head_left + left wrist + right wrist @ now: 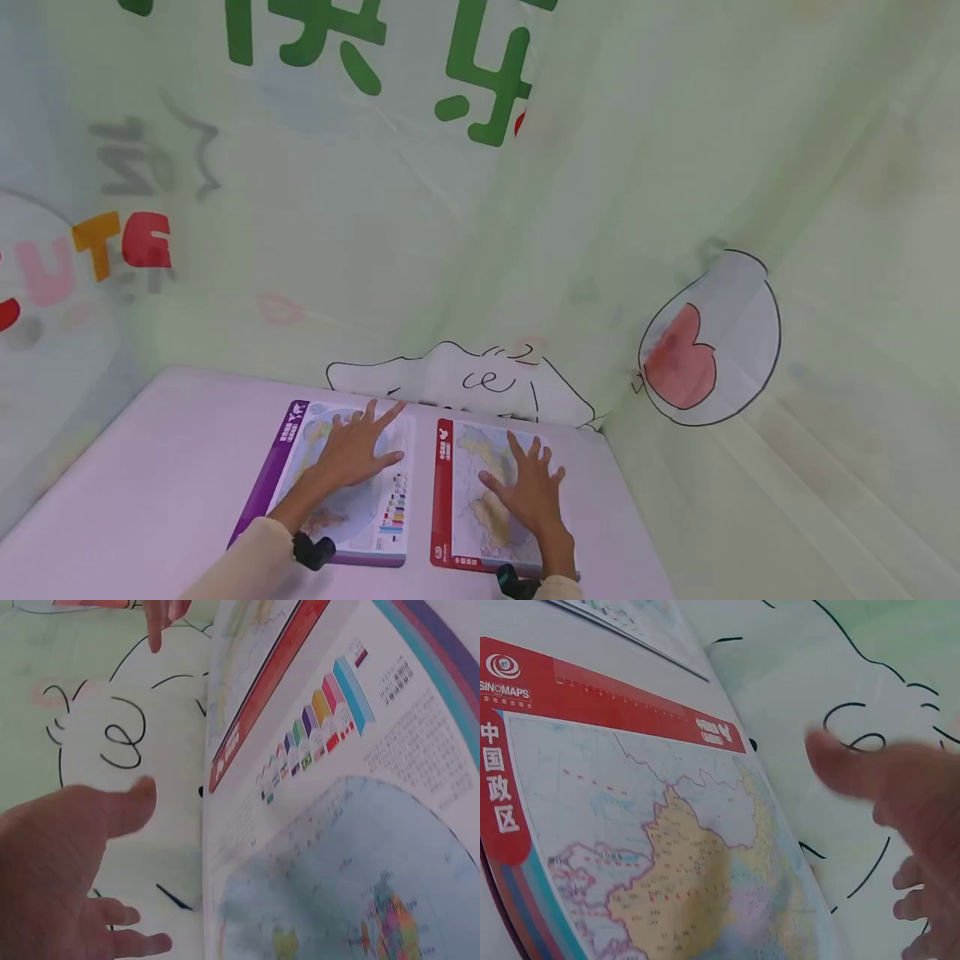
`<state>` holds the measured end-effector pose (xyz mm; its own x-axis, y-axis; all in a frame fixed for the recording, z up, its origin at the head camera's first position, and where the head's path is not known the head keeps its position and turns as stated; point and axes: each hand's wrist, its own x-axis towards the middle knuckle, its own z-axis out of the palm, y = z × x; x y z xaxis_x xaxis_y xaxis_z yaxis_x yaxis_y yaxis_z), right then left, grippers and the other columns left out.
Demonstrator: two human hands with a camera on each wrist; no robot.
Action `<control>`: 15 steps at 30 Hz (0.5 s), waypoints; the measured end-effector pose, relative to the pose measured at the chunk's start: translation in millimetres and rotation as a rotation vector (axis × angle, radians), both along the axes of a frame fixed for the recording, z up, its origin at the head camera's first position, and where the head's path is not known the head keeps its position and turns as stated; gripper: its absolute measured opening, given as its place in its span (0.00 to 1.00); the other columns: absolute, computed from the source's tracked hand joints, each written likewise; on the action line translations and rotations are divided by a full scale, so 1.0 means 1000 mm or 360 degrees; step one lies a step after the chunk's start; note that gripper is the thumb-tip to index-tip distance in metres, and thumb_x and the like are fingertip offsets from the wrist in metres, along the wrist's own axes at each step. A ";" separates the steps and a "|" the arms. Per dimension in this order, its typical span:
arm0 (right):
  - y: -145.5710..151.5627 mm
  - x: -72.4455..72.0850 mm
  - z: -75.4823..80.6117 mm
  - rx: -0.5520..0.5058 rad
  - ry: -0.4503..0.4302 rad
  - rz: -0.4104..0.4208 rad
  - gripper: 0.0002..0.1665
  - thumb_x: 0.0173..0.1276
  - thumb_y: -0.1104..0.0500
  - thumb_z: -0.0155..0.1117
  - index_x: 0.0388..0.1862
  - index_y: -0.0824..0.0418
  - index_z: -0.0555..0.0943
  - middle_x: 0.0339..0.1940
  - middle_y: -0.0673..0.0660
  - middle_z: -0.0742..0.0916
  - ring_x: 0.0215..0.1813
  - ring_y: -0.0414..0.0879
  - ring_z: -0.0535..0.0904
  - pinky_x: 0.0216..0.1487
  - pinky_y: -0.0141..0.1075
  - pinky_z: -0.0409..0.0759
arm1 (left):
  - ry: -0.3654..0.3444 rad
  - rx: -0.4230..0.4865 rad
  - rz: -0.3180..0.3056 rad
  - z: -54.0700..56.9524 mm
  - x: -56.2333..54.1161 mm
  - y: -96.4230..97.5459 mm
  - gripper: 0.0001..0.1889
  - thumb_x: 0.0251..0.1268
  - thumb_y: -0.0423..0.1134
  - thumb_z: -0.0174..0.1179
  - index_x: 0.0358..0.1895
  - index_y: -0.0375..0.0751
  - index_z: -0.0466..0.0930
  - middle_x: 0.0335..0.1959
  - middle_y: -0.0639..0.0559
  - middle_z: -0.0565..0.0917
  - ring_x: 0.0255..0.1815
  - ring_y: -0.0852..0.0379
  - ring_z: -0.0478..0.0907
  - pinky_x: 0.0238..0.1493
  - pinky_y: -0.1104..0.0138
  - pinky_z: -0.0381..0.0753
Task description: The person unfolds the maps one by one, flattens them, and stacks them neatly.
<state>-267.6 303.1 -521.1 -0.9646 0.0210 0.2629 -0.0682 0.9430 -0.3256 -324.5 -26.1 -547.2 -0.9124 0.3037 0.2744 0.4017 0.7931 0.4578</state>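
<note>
Two map boards side by side on the table, a narrow strip of tabletop between them. Left one: a world map [352,510], purple band [279,458] down its left edge, row of coloured bars [393,507] at lower right, small flags alongside. Right one: a map of China [480,523], red band [442,492] on its left, SINOMAPS printed in white on the red.

Left hand [354,450] over the world map, right hand [534,490] over the China map. Both open, fingers spread, thumbs out, nothing gripped. From the side, each appears held above its board, not touching. Faint shadow on the China map.

Dark devices strapped at the wrists [312,551]; pale sleeves [243,560]. Table [142,500] covered in pale lilac. Behind, a pale green sheet [337,225]: big green characters [487,71] high up, a line-drawn cartoon [465,379] at the table's far edge, a red heart [680,358] to the right.
</note>
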 end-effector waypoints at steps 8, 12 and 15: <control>0.019 0.011 -0.003 0.0028 0.0383 -0.0290 0.21 0.75 0.54 0.73 0.61 0.63 0.89 0.49 0.68 0.94 0.45 0.69 0.91 0.43 0.65 0.85 | 0.0033 0.0174 0.0058 0.017 -0.002 0.030 0.24 0.77 0.42 0.68 0.72 0.41 0.80 0.49 0.43 0.93 0.39 0.51 0.87 0.42 0.57 0.84; 0.031 0.019 -0.009 -0.0085 0.0442 -0.0516 0.15 0.73 0.57 0.73 0.48 0.68 0.92 0.32 0.64 0.94 0.34 0.63 0.90 0.36 0.60 0.84 | 0.0003 0.0123 0.0033 0.016 -0.010 0.042 0.23 0.76 0.39 0.68 0.70 0.38 0.82 0.52 0.41 0.90 0.47 0.50 0.85 0.47 0.56 0.86; 0.041 0.026 -0.020 -0.0184 0.0348 -0.0602 0.17 0.72 0.58 0.72 0.48 0.73 0.90 0.37 0.69 0.93 0.39 0.67 0.90 0.40 0.63 0.86 | -0.0042 0.0047 0.0011 0.006 -0.019 0.049 0.24 0.76 0.39 0.66 0.71 0.36 0.81 0.59 0.37 0.84 0.57 0.44 0.79 0.60 0.49 0.82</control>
